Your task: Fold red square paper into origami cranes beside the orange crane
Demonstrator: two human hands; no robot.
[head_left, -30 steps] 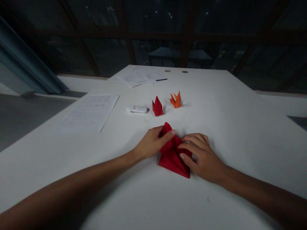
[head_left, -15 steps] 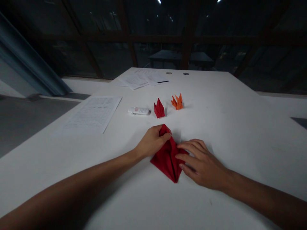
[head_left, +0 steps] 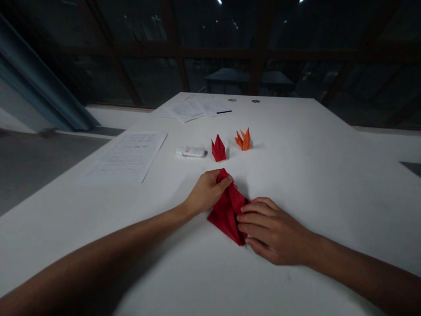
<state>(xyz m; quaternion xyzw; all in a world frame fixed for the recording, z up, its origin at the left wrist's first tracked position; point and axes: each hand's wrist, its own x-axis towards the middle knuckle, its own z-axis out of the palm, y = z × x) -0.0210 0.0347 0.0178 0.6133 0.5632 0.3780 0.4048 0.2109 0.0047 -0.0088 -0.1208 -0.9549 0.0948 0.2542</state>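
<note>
A partly folded sheet of red origami paper (head_left: 225, 217) lies on the white table in front of me, its layers creased lengthwise and one corner pointing toward me. My left hand (head_left: 208, 189) pinches its far tip between thumb and fingers. Over the right side of the sheet, my right hand (head_left: 268, 230) curls its fingers on the flap, hiding that edge. Beyond my hands stand a small red origami figure (head_left: 218, 149) and, to its right, an orange origami figure (head_left: 244, 139) with several points.
A white marker-like object (head_left: 191, 152) lies left of the red figure. Printed sheets (head_left: 128, 156) rest on the left of the table (head_left: 329, 184), with more papers (head_left: 194, 107) and a black strip (head_left: 224, 112) farther back. Dark windows stand behind.
My right hand has pressed the right flap inward to the left, so the sheet looks narrower. My left hand keeps its pinch and has shifted slightly left.
</note>
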